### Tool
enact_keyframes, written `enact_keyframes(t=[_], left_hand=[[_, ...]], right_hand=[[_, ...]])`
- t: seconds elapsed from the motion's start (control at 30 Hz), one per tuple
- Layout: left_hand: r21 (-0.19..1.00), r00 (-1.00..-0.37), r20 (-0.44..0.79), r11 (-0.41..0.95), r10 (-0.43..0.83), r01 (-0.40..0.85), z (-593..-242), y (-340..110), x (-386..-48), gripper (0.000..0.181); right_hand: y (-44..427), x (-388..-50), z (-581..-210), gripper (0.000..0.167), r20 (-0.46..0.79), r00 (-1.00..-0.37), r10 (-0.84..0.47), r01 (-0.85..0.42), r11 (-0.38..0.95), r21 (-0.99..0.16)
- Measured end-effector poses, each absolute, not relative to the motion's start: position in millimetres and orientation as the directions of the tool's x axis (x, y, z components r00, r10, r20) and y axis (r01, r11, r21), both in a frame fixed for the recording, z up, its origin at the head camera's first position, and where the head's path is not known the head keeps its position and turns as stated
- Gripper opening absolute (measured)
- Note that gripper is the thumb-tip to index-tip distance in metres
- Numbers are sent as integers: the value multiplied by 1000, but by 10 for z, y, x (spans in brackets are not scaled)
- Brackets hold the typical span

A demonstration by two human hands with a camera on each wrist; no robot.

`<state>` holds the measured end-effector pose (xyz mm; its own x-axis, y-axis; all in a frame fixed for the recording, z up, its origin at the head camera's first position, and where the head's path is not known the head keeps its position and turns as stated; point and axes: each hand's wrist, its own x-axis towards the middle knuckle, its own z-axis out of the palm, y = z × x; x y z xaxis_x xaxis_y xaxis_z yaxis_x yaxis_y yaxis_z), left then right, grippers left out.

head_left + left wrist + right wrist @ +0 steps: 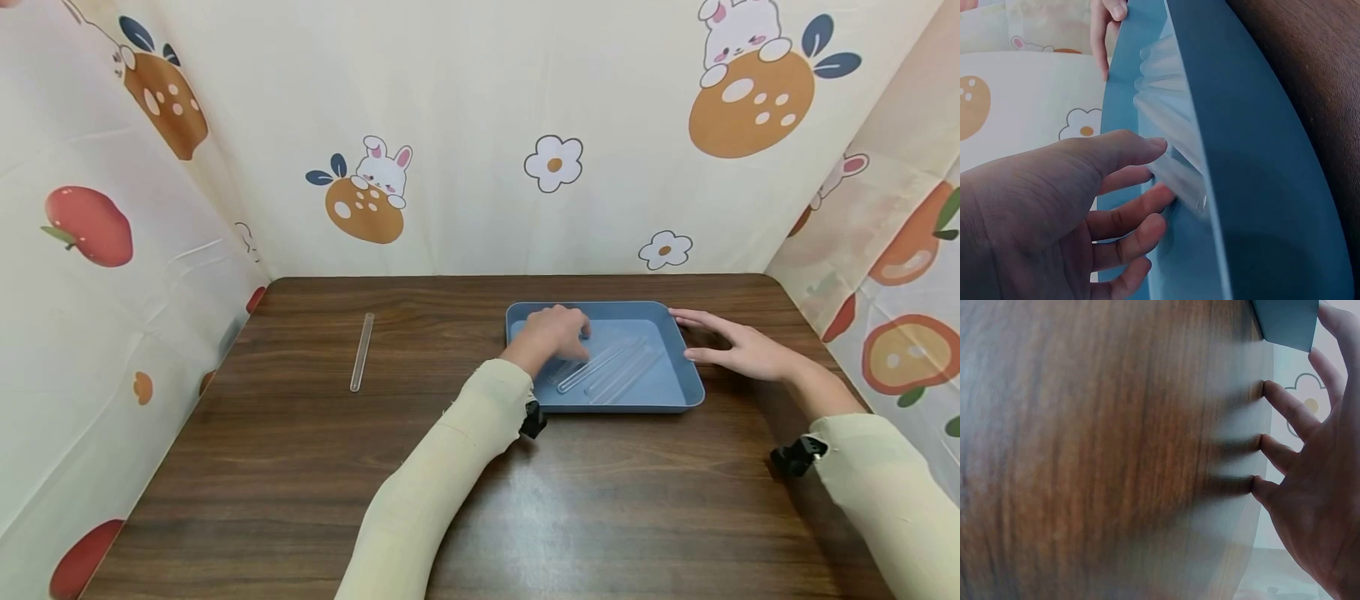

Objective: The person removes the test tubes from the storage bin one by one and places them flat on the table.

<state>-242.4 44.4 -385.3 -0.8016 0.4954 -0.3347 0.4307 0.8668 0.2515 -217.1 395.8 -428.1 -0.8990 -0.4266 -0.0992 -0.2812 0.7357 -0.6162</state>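
Observation:
Several clear tubes [600,371] lie slanted in a shallow blue tray [678,402]. Over the tray's left part is my left hand [553,329], its fingers loosely bent. The left wrist view shows its thumb and fingers [1163,195] around the near end of one clear tube [1182,181]; whether they touch it is unclear. My right hand [746,350] is at the tray's right side, fingers spread. In the right wrist view, that hand [1316,456] has some fingertips on the tabletop and others against the tray's corner [1288,325].
A single clear tube [362,352] lies on the brown wooden table [300,467], left of the tray and apart from it. Patterned curtains [465,100] stand behind the table and along its left and right sides.

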Motion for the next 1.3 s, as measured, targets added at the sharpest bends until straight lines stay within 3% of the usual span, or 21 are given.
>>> enact_keyframes(t=[0.37, 0.73, 1.1, 1.3], left_hand=[[196, -803, -395, 895, 447, 402, -4247, 596, -2801, 42], [228, -805, -387, 893, 449, 388, -4123, 559, -2694, 41], [209, -812, -372, 893, 450, 400, -4234, 572, -2824, 39], [240, -813, -344, 881, 470, 408, -3981, 480, -2653, 39]], right_hand=[[3959, -2184, -4275, 79, -98, -897, -431, -282, 730, -623], [3956, -2202, -4283, 80, -118, -899, -422, -268, 742, -615], [3956, -2195, -4281, 81, -122, -899, -421, -266, 746, -610], [3957, -2198, -4292, 81, -124, -899, -419, -265, 748, -609]])
